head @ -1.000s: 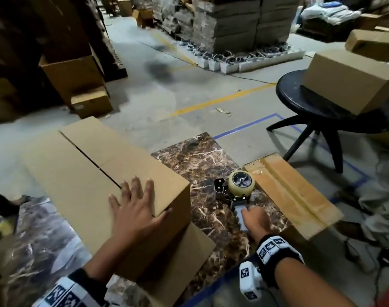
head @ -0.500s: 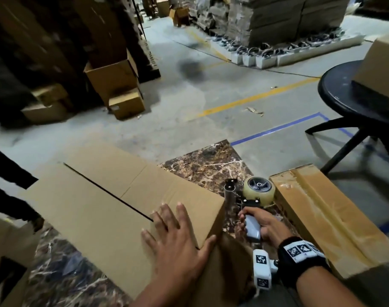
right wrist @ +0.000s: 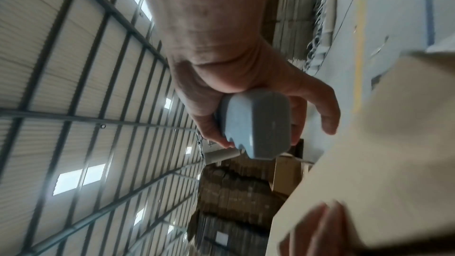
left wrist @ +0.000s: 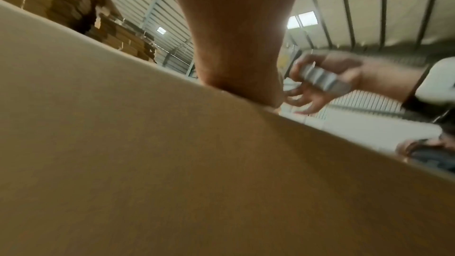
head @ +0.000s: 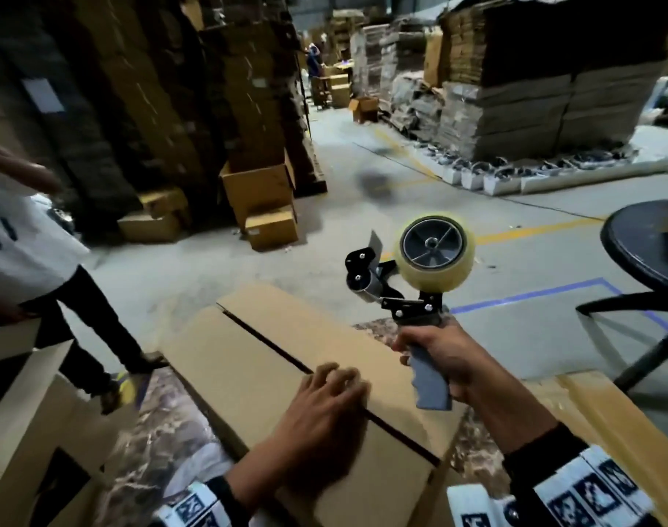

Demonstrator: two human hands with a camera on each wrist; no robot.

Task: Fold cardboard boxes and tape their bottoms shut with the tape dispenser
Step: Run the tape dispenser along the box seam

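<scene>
A brown cardboard box (head: 256, 359) lies on the marble table (head: 161, 439) with its two flaps folded flat and a dark seam between them. My left hand (head: 321, 405) presses flat on the flaps near the seam's near end; the same box (left wrist: 172, 163) fills the left wrist view. My right hand (head: 442, 359) grips the grey handle of the tape dispenser (head: 420, 271) and holds it in the air above the box's right edge, tape roll up. In the right wrist view my fingers wrap the grey handle (right wrist: 256, 124).
A taped box (head: 606, 431) lies at the right of the table. A black stool (head: 644, 241) stands further right. Another person (head: 40, 275) stands at the left by an open box (head: 24, 443). Stacks of cardboard line the floor behind.
My right hand has picked the tape dispenser up from the table and raised it above the box. My left hand stays pressed on the flaps.
</scene>
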